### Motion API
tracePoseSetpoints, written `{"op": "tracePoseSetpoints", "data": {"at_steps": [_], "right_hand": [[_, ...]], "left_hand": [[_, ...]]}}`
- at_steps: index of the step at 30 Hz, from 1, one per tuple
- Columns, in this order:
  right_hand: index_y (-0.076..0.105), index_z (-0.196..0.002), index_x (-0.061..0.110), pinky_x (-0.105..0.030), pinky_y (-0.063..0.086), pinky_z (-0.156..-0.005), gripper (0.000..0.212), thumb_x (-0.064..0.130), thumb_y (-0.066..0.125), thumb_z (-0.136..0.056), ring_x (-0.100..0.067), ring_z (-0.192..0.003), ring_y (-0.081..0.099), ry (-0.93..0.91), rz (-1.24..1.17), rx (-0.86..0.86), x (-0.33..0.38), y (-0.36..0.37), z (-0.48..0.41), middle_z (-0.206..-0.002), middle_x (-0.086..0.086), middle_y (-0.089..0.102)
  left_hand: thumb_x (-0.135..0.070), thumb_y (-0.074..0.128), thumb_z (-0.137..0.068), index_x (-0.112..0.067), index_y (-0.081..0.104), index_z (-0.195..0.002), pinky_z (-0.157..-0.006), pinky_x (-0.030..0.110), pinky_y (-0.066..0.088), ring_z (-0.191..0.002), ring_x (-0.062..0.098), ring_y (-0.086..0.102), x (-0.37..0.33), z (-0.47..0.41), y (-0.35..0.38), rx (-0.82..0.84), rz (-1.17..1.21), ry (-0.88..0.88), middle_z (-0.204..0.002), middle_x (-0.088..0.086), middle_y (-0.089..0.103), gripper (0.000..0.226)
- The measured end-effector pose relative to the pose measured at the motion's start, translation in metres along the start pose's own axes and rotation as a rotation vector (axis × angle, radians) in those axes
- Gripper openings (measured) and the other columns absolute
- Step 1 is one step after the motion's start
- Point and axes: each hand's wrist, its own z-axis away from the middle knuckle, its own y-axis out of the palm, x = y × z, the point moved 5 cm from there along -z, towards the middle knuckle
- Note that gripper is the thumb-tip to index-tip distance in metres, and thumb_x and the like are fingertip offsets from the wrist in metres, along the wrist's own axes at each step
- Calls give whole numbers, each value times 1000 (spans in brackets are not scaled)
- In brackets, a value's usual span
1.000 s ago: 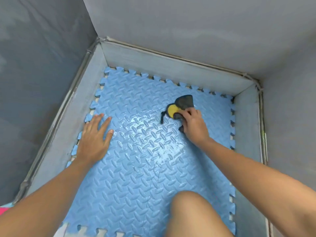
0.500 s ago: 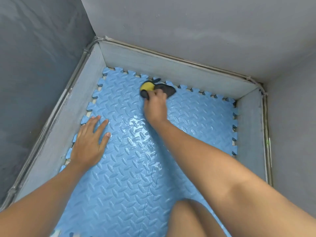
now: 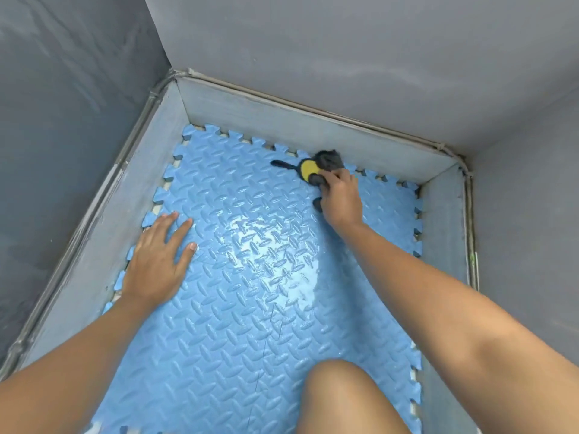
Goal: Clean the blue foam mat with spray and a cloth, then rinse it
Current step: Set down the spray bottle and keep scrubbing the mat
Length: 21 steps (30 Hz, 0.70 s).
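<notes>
The blue foam mat point(image 3: 238, 308) with a raised tread pattern and jigsaw edges covers the floor of a grey walled corner. Its middle shines wet. My right hand point(image 3: 340, 202) is shut on a dark grey cloth with a yellow patch point(image 3: 316, 166), pressed on the mat close to the far edge, right of centre. My left hand point(image 3: 158, 264) lies flat on the mat's left side, fingers spread, holding nothing. No spray bottle is in view.
Low grey skirting point(image 3: 300, 133) borders the mat on the far, left and right sides, with grey walls above. My bare knee point(image 3: 341, 399) rests on the mat at the bottom centre.
My right hand has swept the cloth to the right along the far edge of the mat. The left hand stays flat in the same place.
</notes>
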Motion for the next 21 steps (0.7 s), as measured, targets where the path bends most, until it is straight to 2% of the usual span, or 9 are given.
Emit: {"op": "tracePoseSetpoints", "data": {"at_steps": [3, 5, 8, 11, 14, 16, 18, 21], "right_hand": [[65, -127, 12, -42, 44, -97, 33, 14, 54, -97, -37, -118, 47, 192, 58, -110, -100, -41, 31, -126, -15, 55], [63, -128, 7, -44, 43, -99, 33, 15, 54, -97, -39, -118, 47, 327, 82, -137, -142, -61, 57, -127, -19, 53], [62, -130, 7, -42, 43, -97, 34, 16, 55, -98, -36, -116, 47, 354, 92, -118, -140, -63, 81, -124, -19, 54], [62, -133, 11, -34, 41, -94, 36, 19, 57, -98, -26, -112, 46, 191, -2, -70, -69, -41, 107, -121, -12, 55], [61, -134, 21, -35, 49, -87, 36, 26, 56, -99, -17, -109, 46, -157, -99, 124, 20, -7, 152, -120, 0, 54], [61, -132, 23, -34, 51, -81, 34, 27, 58, -98, -19, -108, 49, -437, -137, 274, 64, 12, 182, -118, 0, 55], [62, -131, 19, -30, 49, -81, 34, 23, 61, -97, -21, -107, 51, -655, -114, 345, 82, 19, 198, -118, -1, 56], [61, -132, 20, -26, 47, -80, 35, 22, 60, -97, -19, -108, 51, -695, -65, 315, 63, 12, 184, -121, 1, 57]], "left_hand": [[-51, 34, -105, -21, 46, -156, -126, 47, 23, -156, 25, 25, 0, 1, 0, 11, -3, -7, -164, 5, 37, 61], [-50, 36, -105, -20, 47, -156, -126, 47, 23, -155, 26, 25, -1, 1, 0, 7, 0, -4, -164, 5, 37, 60], [-50, 35, -104, -20, 47, -155, -126, 46, 22, -155, 26, 25, -2, 1, 0, 3, 12, 0, -164, 6, 38, 61], [-52, 35, -104, -21, 47, -155, -125, 49, 24, -156, 25, 24, -1, 1, 0, 2, 23, -10, -164, 4, 37, 61], [-52, 35, -104, -21, 47, -155, -125, 49, 24, -156, 24, 24, 0, 1, 0, -4, 24, -8, -164, 4, 37, 61], [-52, 35, -104, -20, 48, -155, -125, 48, 24, -156, 18, 23, 0, 1, 1, -15, 29, 1, -164, 3, 37, 61], [-52, 35, -104, -20, 47, -155, -126, 48, 24, -156, 16, 22, 1, 1, 1, -21, 30, 11, -164, 2, 37, 61], [-52, 35, -105, -19, 47, -155, -126, 50, 24, -155, 26, 26, 2, 1, 2, -18, 27, 11, -164, 5, 37, 61]]}}
